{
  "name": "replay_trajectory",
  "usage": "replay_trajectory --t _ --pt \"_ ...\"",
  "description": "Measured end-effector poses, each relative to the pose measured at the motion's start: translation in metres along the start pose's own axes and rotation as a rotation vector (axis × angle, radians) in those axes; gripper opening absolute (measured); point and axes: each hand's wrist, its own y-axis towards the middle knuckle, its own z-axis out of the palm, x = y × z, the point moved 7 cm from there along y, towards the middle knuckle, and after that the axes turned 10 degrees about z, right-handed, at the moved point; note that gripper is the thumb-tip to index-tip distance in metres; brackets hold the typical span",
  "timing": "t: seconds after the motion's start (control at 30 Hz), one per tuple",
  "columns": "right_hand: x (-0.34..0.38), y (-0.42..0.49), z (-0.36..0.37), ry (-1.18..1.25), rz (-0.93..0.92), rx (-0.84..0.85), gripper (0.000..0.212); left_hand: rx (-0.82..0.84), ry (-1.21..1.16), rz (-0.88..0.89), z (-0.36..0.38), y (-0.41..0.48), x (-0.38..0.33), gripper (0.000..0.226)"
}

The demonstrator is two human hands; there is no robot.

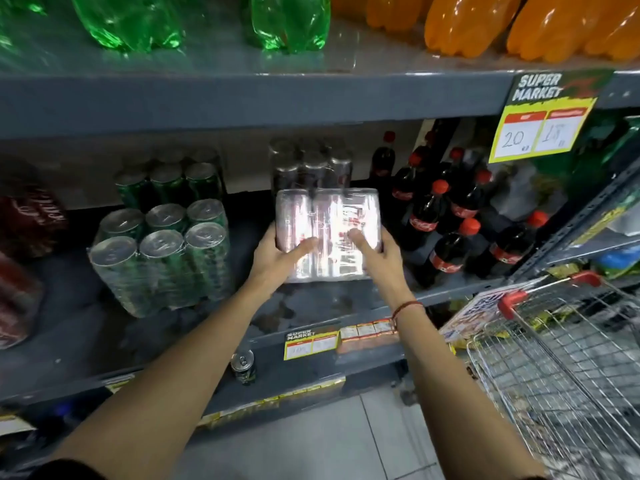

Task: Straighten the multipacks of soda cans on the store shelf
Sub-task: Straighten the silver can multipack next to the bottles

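Both hands, left hand (277, 252) and right hand (379, 252), clamp the shrink-wrapped can multipack (329, 223) (blurred label); best set squarely before the dark pack (310, 164) behind.

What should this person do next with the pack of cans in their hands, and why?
Probably tip the silver multipack upright and set it down before the dark multipack. Both hands, left and right, hold it tilted above the shelf, while the green multipack stands upright.
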Motion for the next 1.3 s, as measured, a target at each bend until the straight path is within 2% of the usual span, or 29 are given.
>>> replay_trajectory --t 0.1,0.27,0.4,0.47,0.53,0.63,0.7,0.8,0.9,1.0,1.13,1.2,1.23,1.3 --pt "-0.003 -0.009 -0.002 0.011 -0.131 0.034 0.059 0.046 0.084 0.105 -0.002 -0.003 -0.001 0.076" --pt "-0.026 -0.005 -0.003 -0.020 -0.124 0.070 0.080 -0.060 0.166 0.143 -0.002 -0.015 0.017 0.096" --pt "-0.021 -0.004 -0.005 -0.021 -0.116 0.100 0.091 -0.103 0.217 0.147 -0.001 -0.018 0.022 0.091" --pt "-0.012 -0.004 -0.011 0.109 -0.068 0.087 0.089 -0.137 0.206 0.150 -0.001 -0.023 0.020 0.086" --pt "-0.002 -0.001 -0.018 0.236 0.004 0.053 0.088 -0.236 0.131 0.123 0.000 -0.040 0.016 0.077" --pt "0.020 0.016 -0.014 0.201 0.033 0.094 0.095 -0.355 0.051 0.062 0.017 -0.076 0.014 0.065" --pt "0.031 0.028 -0.005 0.152 0.045 0.181 0.093 -0.325 0.070 0.064 0.038 -0.090 0.010 0.065" --pt "0.042 0.035 -0.002 0.090 0.022 0.225 0.082 -0.167 0.031 -0.009 0.074 -0.094 0.001 0.066" --pt "0.040 0.031 -0.007 0.128 -0.015 0.153 0.075 -0.085 -0.082 -0.065 0.094 -0.086 -0.011 0.072" --pt "0.027 0.016 -0.016 0.206 -0.039 0.021 0.074 -0.125 -0.115 -0.094 0.090 -0.074 -0.008 0.075" --pt "0.010 -0.026 -0.019 0.299 -0.138 -0.246 0.035 -0.225 -0.209 -0.082 0.074 -0.049 -0.005 0.072" --pt "0.004 -0.049 -0.013 0.329 -0.178 -0.353 0.026 -0.222 -0.300 -0.123 0.065 -0.027 0.005 0.076" --pt "0.000 -0.058 -0.008 0.344 -0.187 -0.390 0.026 -0.191 -0.339 -0.146 0.064 -0.014 0.017 0.079" --pt "-0.006 -0.074 0.005 0.336 -0.202 -0.430 0.043 -0.070 -0.420 -0.227 0.068 0.009 0.042 0.085"
